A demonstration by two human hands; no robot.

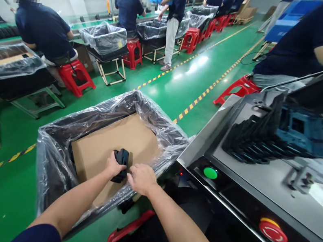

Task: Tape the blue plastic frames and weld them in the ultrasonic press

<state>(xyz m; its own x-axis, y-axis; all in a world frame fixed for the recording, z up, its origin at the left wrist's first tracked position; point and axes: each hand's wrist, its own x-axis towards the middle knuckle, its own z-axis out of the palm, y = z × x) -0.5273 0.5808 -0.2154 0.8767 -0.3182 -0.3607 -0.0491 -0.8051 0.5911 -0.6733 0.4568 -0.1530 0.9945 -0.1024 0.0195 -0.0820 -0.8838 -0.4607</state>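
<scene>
Factory floor: green floor (186, 84), red stools (76, 75), lined bins (107, 39), seated workers (43, 29).

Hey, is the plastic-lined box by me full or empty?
Looks empty: the box shows only a bare cardboard sheet; the left hand holds a black part over it.

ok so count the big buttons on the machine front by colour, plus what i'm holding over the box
green button: 1
red button: 1
black plastic part in the left hand: 1
total: 3
</scene>
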